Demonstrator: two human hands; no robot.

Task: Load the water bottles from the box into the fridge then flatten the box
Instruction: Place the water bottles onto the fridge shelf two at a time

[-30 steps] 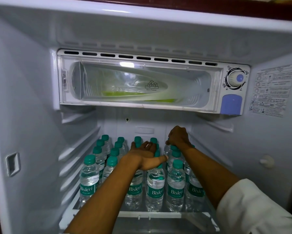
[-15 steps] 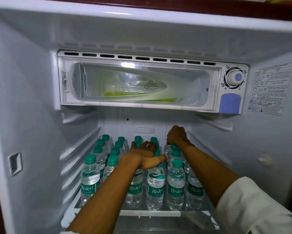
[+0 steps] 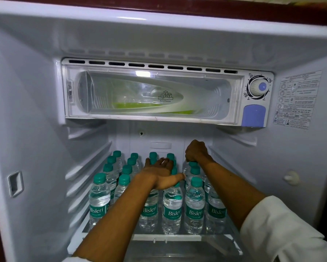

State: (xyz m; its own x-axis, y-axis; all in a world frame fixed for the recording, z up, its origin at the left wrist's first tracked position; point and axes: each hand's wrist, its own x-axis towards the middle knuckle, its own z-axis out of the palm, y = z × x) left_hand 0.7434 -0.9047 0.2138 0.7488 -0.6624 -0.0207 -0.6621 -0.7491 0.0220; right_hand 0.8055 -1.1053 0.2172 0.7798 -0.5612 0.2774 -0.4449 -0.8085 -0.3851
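You face the open fridge [image 3: 26, 91], its white walls ribbed with shelf rails. Across the top runs a clear freezer door [image 3: 151, 95] marked "Euro Freezer", a thermostat dial [image 3: 258, 87] to its right. Below, water bottles [image 3: 99, 197] labelled "Bisleri" stand in rows on the glass shelf [image 3: 168, 237]. Your left hand [image 3: 162, 173] lies flat over the caps — fingers straight. Your right hand [image 3: 195, 150] curls round a back bottle's top.

head cam | worn on person, facing forward and slightly down into open fridge [image 3: 35, 129] | close, at arm's reach of shelf [image 3: 168, 237] | wide-angle, freezer box [image 3: 153, 91] mid-frame | single view
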